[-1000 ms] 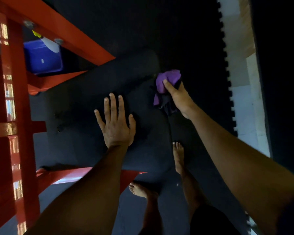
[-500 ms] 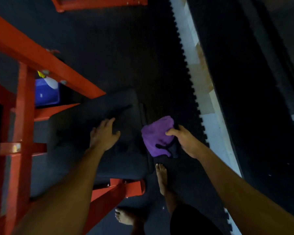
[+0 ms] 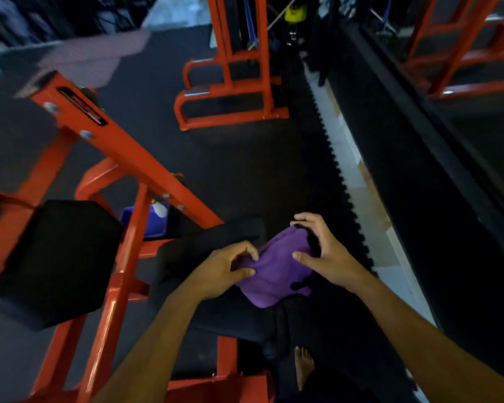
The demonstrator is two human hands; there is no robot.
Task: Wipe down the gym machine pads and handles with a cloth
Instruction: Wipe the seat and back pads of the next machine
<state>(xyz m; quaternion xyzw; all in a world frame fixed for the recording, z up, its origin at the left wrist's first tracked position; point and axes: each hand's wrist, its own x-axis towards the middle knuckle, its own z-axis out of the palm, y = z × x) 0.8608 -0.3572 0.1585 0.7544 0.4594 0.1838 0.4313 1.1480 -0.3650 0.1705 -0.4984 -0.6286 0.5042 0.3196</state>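
Observation:
A purple cloth point(image 3: 274, 271) with black patches is held between both hands above the black seat pad point(image 3: 210, 251) of an orange-framed gym machine point(image 3: 122, 158). My left hand point(image 3: 224, 269) pinches the cloth's left edge with thumb and fingers. My right hand point(image 3: 320, 251) grips its right side, fingers curled over the top. A second black pad point(image 3: 58, 260) sits on the frame at the left, apart from both hands.
A blue tub point(image 3: 146, 225) with a white spray bottle point(image 3: 160, 209) stands on the floor behind the frame. Another orange machine point(image 3: 233, 82) stands farther back. A pale floor strip point(image 3: 358, 181) edges the black mat on the right. A bare foot point(image 3: 303, 365) shows below.
My left hand left the seat pad and took hold of the cloth's left edge. The cloth rose off the pad's edge. The view tilted up, showing more of the room.

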